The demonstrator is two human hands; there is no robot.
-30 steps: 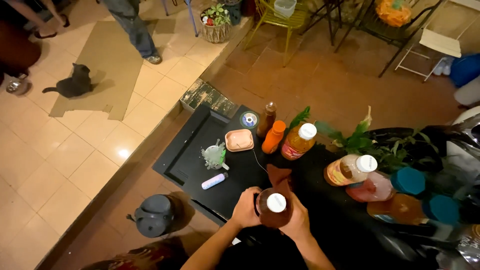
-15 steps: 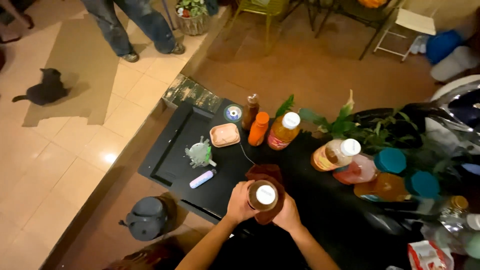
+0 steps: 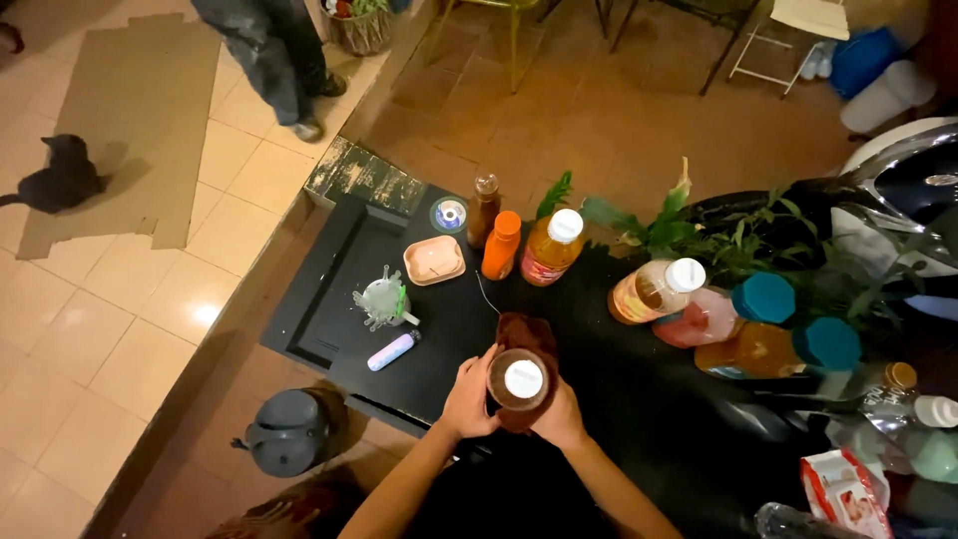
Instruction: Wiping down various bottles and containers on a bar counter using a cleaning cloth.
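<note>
On a black tabletop (image 3: pixel 329 309) above tiled floor, the left hand (image 3: pixel 469 394) and right hand (image 3: pixel 559 414) steady a dark brown white-capped bottle (image 3: pixel 519 379) upright, fingers wrapped closed around its sides.

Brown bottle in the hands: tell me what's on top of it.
A white cap sits on top of the brown bottle. The left hand and right hand wrap its sides, hiding the lower body and what it stands on.

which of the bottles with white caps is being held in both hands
The dark brown bottle at the near table edge, clasped by the left hand and right hand. The two orange-filled white-capped ones stand untouched farther back.
</note>
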